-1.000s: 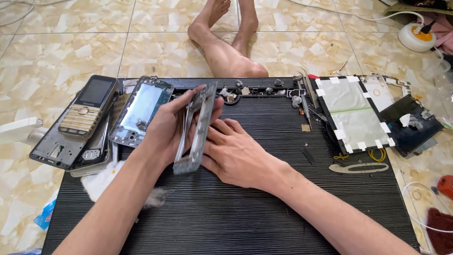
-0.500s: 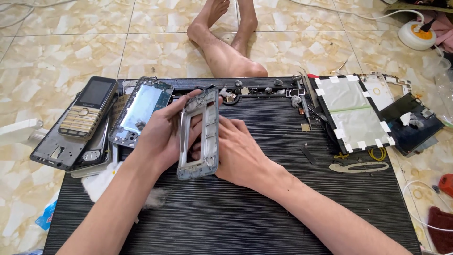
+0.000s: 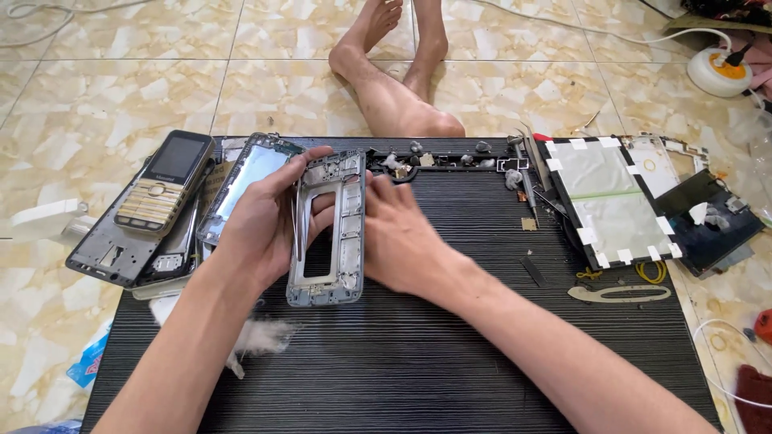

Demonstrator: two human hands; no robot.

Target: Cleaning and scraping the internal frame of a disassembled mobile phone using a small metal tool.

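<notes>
A grey metal phone mid-frame (image 3: 327, 229) is held upright over the black ribbed mat (image 3: 450, 354), its open face toward me. My left hand (image 3: 265, 221) grips its left edge, thumb over the top corner. My right hand (image 3: 398, 233) grips its right edge from behind. Thin tweezers (image 3: 296, 233) lie along the frame in my left hand's fingers. A phone screen panel (image 3: 245, 181) lies flat just left of my left hand.
A gold keypad phone (image 3: 165, 181) and grey phone housings (image 3: 112, 257) lie at the mat's left edge. White fluff (image 3: 261, 337) sits near my left forearm. A taped panel (image 3: 607, 201), tools and small parts (image 3: 450, 161) lie right and behind. Someone's bare legs (image 3: 394, 80) rest on the tiled floor.
The frame has been turned from edge-on to face me flat, and my right hand has moved from beneath it to its right edge.
</notes>
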